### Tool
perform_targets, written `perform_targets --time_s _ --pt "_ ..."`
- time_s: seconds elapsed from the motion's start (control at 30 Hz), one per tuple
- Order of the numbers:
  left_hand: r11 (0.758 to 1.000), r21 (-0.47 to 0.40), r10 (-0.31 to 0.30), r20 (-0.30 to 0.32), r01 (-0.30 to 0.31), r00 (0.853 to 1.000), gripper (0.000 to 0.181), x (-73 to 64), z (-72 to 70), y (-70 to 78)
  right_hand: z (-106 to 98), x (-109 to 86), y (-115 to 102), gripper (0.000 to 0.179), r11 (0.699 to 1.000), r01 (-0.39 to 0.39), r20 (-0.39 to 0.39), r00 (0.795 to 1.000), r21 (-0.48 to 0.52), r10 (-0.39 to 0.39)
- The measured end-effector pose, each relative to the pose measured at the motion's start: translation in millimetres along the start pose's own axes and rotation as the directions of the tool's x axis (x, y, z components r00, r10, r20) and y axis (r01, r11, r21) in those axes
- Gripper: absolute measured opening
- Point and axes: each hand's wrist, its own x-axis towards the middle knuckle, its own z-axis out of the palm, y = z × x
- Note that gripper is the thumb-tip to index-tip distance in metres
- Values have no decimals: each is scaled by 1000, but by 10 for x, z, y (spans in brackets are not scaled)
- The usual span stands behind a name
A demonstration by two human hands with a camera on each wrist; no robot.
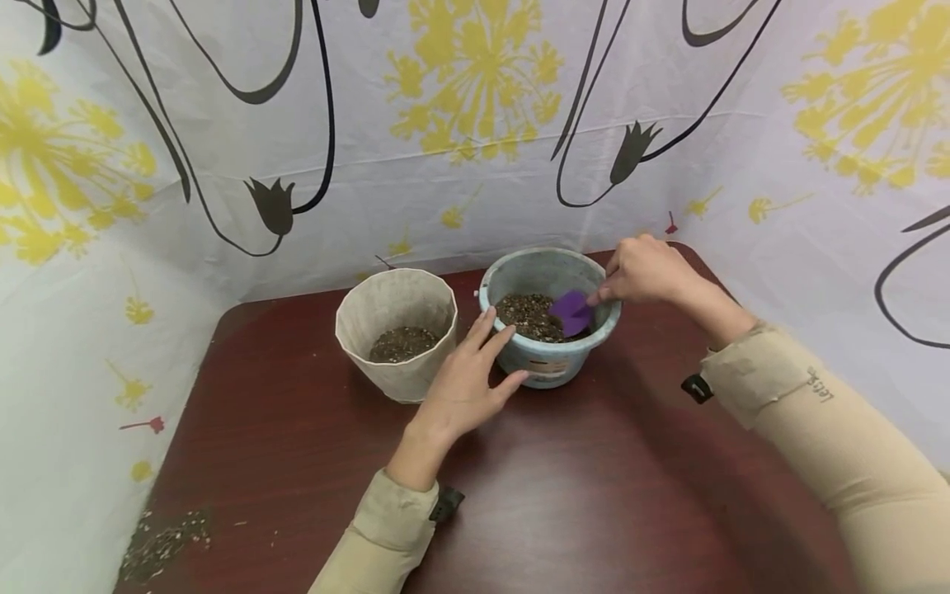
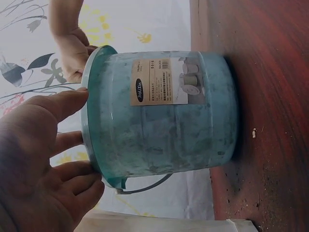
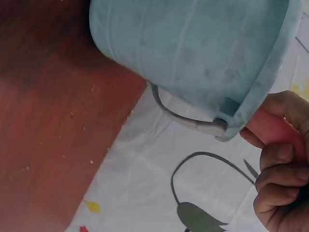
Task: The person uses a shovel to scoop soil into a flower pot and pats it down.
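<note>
A light blue bucket point(image 1: 545, 367) stands on the table with dark, speckled potting soil point(image 1: 525, 313) inside. My right hand point(image 1: 647, 268) reaches over its right rim and grips a small trowel, whose purple blade point(image 1: 571, 313) rests in the soil. In the right wrist view, curled fingers point(image 3: 275, 181) wrap the trowel's reddish handle point(image 3: 275, 131). My left hand point(image 1: 467, 386) has its fingers spread against the bucket's near left rim; the left wrist view shows those fingertips point(image 2: 79, 96) at the rim, beside the labelled wall. Left of the bucket is an off-white pot point(image 1: 401, 384) holding some soil point(image 1: 403, 343).
The dark red-brown table point(image 1: 282, 429) carries spilled soil point(image 1: 165, 544) at its near left corner. A patterned white sheet point(image 1: 356, 148) rises behind and at both sides. The bucket's handle point(image 3: 186, 122) hangs down its far side.
</note>
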Motion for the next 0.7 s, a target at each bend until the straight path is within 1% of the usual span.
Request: perform_targets --time_s 0.13,0.2,0.27,0.5,0.7 --pt "1000 17 11 -4 -11 1000 63 5 -18 -3 104 -5 0 15 993 -30 -10 999 118 31" --pt "1000 25 13 3 -13 1000 61 12 -25 -3 152 -8 6 9 986 -38 -11 999 160 41" --pt "1000 29 9 12 -10 1000 60 16 -30 -3 191 -19 12 11 980 -58 -14 998 189 61" --pt "1000 18 -4 22 4 1000 59 6 -41 -2 274 -54 32 14 968 -55 -1 998 244 57" --pt "1000 14 -4 27 3 1000 59 9 -43 5 273 -98 25 14 958 -65 -11 997 278 71"
